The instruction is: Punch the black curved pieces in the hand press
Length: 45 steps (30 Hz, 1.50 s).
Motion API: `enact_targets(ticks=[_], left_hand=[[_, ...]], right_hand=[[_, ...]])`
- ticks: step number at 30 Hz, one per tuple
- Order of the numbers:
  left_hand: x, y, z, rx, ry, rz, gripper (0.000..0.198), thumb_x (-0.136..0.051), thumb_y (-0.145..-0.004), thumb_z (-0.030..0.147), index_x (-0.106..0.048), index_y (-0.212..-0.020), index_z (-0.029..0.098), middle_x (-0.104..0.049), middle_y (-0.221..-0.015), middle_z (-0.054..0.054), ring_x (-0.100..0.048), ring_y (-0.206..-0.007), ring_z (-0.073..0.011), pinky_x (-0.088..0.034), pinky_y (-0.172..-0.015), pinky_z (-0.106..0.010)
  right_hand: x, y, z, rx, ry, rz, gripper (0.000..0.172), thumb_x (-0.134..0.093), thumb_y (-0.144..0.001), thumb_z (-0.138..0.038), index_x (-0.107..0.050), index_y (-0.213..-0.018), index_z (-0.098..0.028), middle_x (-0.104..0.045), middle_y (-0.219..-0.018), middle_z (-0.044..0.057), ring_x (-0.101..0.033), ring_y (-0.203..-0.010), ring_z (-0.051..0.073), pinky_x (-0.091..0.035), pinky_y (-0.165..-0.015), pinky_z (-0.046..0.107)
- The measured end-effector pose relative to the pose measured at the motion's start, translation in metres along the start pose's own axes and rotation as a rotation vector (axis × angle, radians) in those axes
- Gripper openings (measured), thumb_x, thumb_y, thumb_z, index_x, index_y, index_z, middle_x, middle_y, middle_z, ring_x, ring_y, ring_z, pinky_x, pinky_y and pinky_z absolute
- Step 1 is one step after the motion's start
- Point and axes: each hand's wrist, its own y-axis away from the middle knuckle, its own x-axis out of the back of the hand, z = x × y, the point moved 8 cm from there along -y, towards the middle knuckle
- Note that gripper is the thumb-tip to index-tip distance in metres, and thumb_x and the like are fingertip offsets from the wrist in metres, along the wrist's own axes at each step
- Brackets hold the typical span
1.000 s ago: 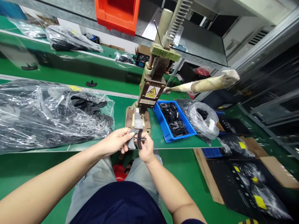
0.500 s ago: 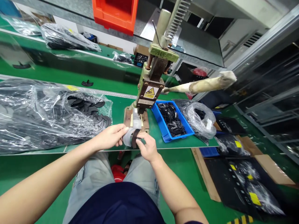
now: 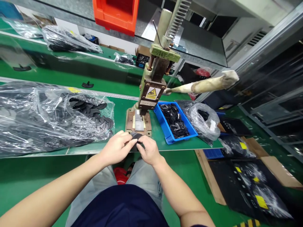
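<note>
Between both hands, just in front of the press base, is a dark curved plastic piece (image 3: 135, 136), largely covered by my fingers. My left hand (image 3: 119, 145) pinches it from the left, thumb stretched across toward its middle. From the right, my right hand (image 3: 149, 148) grips the same piece, with the thumb pressed at its near side. Whether a second small part sits between the thumbs is too hidden to tell. Beyond the hands stands a green hand press (image 3: 152, 91), its ram above a metal fixture (image 3: 139, 124).
A blue bin (image 3: 169, 138) of small black parts stands right of the press. To the left lies a large clear bag (image 3: 47, 123) of dark curved pieces. The press lever (image 3: 203, 85) sticks out rightward. An orange bin (image 3: 115, 19) sits on the shelf above.
My left hand has moved right and closed in on the curved piece, its thumb now near the right thumb. The piece has turned, and its pale broad face no longer shows.
</note>
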Motion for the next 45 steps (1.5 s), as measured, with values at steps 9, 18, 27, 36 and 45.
enact_targets(ticks=[9,18,27,36,45], left_hand=[[0.001,0.001,0.005,0.034,-0.044,0.041,0.05,-0.052,-0.107,0.046,-0.04,-0.064,0.024,-0.055,-0.068,-0.004,-0.049,-0.073,-0.023,-0.035,-0.073,-0.038],[-0.004,-0.001,-0.022,0.206,0.424,-0.016,0.047,-0.062,-0.101,0.056,-0.049,-0.073,0.021,-0.049,-0.074,0.003,-0.048,-0.071,-0.0143,-0.04,-0.066,-0.028],[-0.002,-0.005,-0.042,0.346,0.762,-0.197,0.049,-0.076,-0.09,0.066,-0.072,-0.098,0.018,-0.068,-0.081,-0.001,-0.063,-0.068,-0.0147,-0.054,-0.06,-0.027],[0.073,-0.092,-0.161,0.458,0.151,-0.051,0.047,-0.073,-0.088,0.062,-0.081,-0.103,0.018,-0.082,-0.093,-0.007,-0.078,-0.072,-0.0247,-0.058,-0.068,-0.033],[0.117,-0.265,-0.149,0.217,-0.631,0.146,0.05,-0.061,-0.098,0.034,-0.069,-0.142,0.012,-0.071,-0.143,-0.022,-0.068,-0.132,-0.0338,-0.05,-0.115,-0.041]], right_hand=[[0.005,-0.004,-0.006,0.068,0.024,-0.002,0.011,-0.059,-0.103,-0.021,-0.066,-0.111,-0.021,-0.076,-0.096,0.009,-0.07,-0.085,0.02,-0.059,-0.076,0.035],[0.013,-0.004,-0.015,0.073,-0.059,0.087,0.016,-0.063,-0.1,-0.015,-0.065,-0.114,-0.022,-0.077,-0.096,0.008,-0.072,-0.086,0.019,-0.062,-0.078,0.035],[0.013,0.002,0.014,0.013,-0.103,0.036,0.03,-0.066,-0.1,-0.025,-0.066,-0.13,-0.025,-0.078,-0.114,0.01,-0.075,-0.106,0.024,-0.065,-0.094,0.043],[0.044,0.042,0.121,-0.414,0.079,0.258,0.021,-0.058,-0.105,-0.033,-0.069,-0.118,-0.021,-0.073,-0.11,0.012,-0.072,-0.102,0.025,-0.063,-0.093,0.045],[0.046,0.043,0.126,-0.461,0.091,0.245,0.018,-0.056,-0.106,-0.033,-0.071,-0.104,-0.023,-0.075,-0.1,0.008,-0.074,-0.095,0.023,-0.062,-0.086,0.037]])
